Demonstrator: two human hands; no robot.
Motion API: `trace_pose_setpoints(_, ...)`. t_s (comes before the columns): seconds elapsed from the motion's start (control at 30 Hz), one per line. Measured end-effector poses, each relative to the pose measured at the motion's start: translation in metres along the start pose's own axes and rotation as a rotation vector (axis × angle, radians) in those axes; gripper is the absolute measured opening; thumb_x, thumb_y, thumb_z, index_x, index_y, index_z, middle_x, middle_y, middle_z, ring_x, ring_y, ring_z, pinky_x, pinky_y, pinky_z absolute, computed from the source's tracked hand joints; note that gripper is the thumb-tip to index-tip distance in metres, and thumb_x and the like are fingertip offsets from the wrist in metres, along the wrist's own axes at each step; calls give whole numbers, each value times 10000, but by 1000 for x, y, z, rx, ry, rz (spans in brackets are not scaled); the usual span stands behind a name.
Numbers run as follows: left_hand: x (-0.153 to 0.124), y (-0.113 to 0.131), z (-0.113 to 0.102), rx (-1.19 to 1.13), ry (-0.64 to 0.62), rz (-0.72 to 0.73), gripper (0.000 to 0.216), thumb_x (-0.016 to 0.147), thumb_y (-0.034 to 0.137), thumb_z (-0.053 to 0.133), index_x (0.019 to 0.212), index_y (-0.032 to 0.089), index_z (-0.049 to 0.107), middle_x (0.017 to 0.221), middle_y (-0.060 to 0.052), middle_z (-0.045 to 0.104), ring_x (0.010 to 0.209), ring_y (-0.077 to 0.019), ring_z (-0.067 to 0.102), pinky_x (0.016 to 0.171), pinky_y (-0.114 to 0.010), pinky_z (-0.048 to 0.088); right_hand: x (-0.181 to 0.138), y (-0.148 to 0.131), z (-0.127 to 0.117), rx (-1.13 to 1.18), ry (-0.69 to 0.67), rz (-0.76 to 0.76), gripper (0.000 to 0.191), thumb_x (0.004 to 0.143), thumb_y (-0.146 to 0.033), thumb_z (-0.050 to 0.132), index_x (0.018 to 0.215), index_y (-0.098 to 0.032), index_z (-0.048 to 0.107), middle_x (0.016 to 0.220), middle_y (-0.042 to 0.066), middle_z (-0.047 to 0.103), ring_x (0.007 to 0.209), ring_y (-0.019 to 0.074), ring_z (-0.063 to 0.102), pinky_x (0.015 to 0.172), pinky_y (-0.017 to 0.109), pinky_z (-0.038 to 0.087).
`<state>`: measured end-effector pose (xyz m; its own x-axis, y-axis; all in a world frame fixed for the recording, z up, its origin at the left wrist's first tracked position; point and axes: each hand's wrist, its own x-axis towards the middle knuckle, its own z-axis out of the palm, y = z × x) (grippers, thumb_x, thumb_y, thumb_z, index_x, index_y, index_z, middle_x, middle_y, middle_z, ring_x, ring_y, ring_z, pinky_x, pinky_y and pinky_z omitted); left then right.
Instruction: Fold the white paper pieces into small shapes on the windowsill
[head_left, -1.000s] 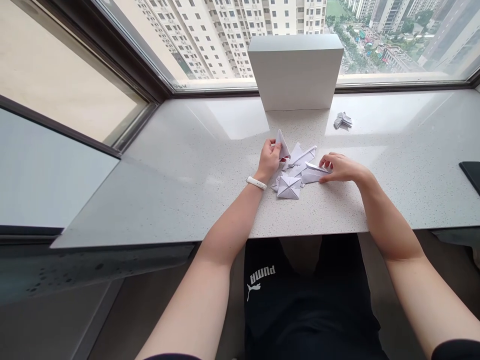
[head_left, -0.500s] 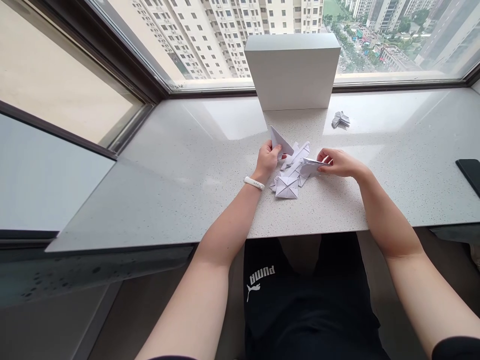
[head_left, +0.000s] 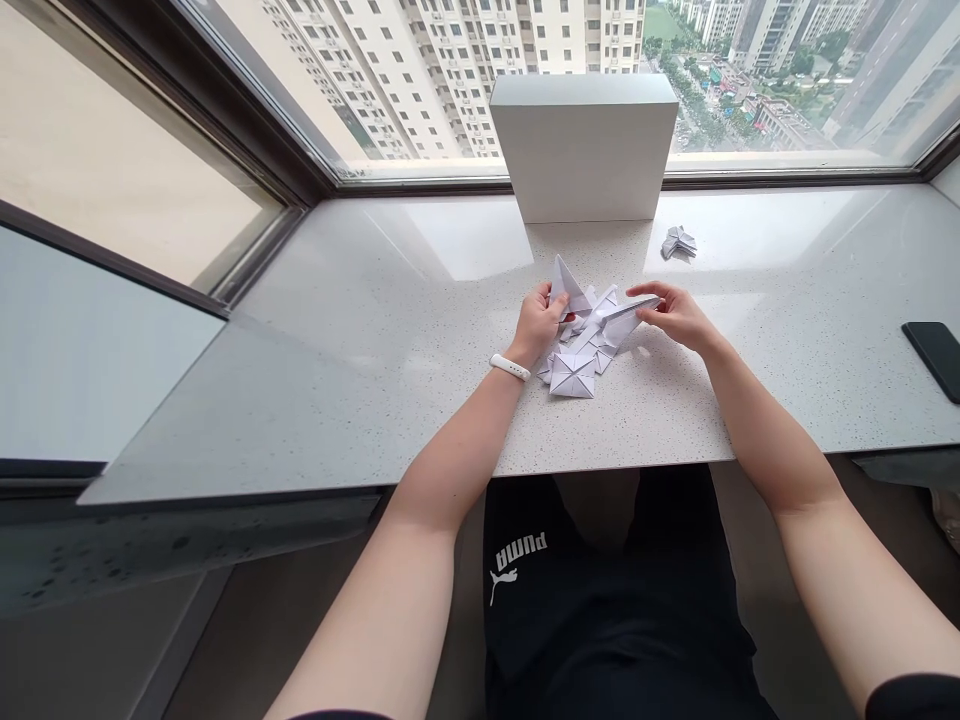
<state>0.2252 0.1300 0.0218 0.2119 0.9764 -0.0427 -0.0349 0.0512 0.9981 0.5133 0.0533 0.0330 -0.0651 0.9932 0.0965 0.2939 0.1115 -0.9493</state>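
Note:
My left hand [head_left: 541, 318] is closed on a folded white paper triangle [head_left: 569, 286], its point standing up and the thumb lying across its lower part. My right hand [head_left: 672, 313] pinches the edge of another folded white paper piece [head_left: 625, 318], which slants down to the left. Between and below the hands lies a loose pile of folded papers [head_left: 589, 338], overlapping one another. At the near end of the pile a square folded paper [head_left: 572, 376] with crossing creases lies flat.
A white box [head_left: 589, 160] stands upright by the window. Right of it sits a small stack of folded paper [head_left: 679, 242]. A black phone [head_left: 934, 358] lies at the right on the speckled white sill [head_left: 360, 330], whose front edge is near my lap.
My right hand has lifted slightly and tilted its paper piece, so more of the face shows. The left hand's triangle has shifted a little to the right.

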Motion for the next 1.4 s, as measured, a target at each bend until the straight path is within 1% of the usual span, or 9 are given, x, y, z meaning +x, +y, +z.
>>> trace_pose_setpoints(0.13, -2, 0, 4, -21, -18, 2, 79, 1141, 257, 829, 1159, 204, 773, 1192, -112, 905, 983, -188, 875, 800, -250, 724, 2, 1, 9, 87, 42, -13, 404, 856, -492, 982, 1173, -266, 873, 1194, 69, 879, 856, 198, 670, 787, 381, 617)
trace_pose_setpoints(0.33, -6, 3, 8, -40, -24, 14, 70, 1157, 260, 766, 1207, 220, 796, 1249, -109, 902, 1109, -227, 876, 907, -315, 752, 4, -2, 16, 245, -27, -76, 672, 750, -693, 1107, 1199, -306, 791, 1271, 74, 869, 1086, 256, 773, 1013, 445, 700)
trace_pose_setpoints(0.47, -11, 3, 12, -33, -82, 48, 101, 1159, 250, 750, 1235, 226, 812, 1235, -121, 898, 1100, -246, 875, 912, -351, 743, 1, -10, 20, 118, 102, -76, 731, 815, -959, 966, 1074, -308, 755, 1122, 75, 830, 1092, 294, 765, 971, 473, 697)
trace_pose_setpoints(0.57, -16, 2, 16, 22, -142, 102, 101, 1153, 276, 757, 1205, 220, 822, 1170, -114, 892, 1030, -246, 857, 851, -336, 708, -2, -15, 23, 48, 144, -63, 796, 816, -1056, 886, 1057, -312, 739, 1087, 82, 811, 1121, 321, 763, 950, 482, 686)
trace_pose_setpoints(0.67, -21, 1, 21, 54, -192, 135, 124, 1147, 275, 743, 1206, 207, 828, 1136, -105, 887, 979, -245, 835, 811, -326, 671, -2, -16, 26, 33, 131, -66, 789, 833, -1042, 877, 1089, -305, 759, 1099, 87, 816, 1120, 323, 768, 935, 479, 682)
trace_pose_setpoints(0.77, -24, 2, 24, 58, -214, 149, 150, 1150, 239, 711, 1236, 201, 829, 1166, -107, 891, 1019, -249, 837, 872, -342, 676, -1, -15, 28, 53, 105, -64, 765, 835, -996, 909, 1112, -293, 788, 1141, 93, 842, 1124, 315, 782, 967, 487, 696)
trace_pose_setpoints(0.93, -22, 4, 22, 19, -155, 122, 121, 1162, 218, 704, 1213, 209, 813, 1225, -115, 891, 1106, -244, 849, 978, -365, 721, -2, -11, 27, 140, 34, -46, 753, 822, -942, 977, 1161, -279, 864, 1215, 106, 882, 1163, 324, 811, 1059, 524, 709)
trace_pose_setpoints(1.1, -18, 4, 17, -19, -92, 58, 93, 1164, 299, 786, 1219, 228, 811, 1257, -114, 893, 1118, -245, 861, 934, -345, 746, -1, -8, 25, 177, -25, -6, 747, 809, -893, 1023, 1220, -279, 912, 1294, 118, 897, 1199, 337, 829, 1057, 529, 727)
trace_pose_setpoints(1.4, -14, 0, 18, -41, -55, 31, 106, 1155, 325, 822, 1213, 238, 806, 1265, -115, 899, 1124, -254, 879, 896, -334, 749, 6, 16, 21, 192, -5, 105, 692, 776, -707, 1066, 1273, -258, 891, 1227, 104, 930, 1124, 293, 840, 1013, 476, 709)
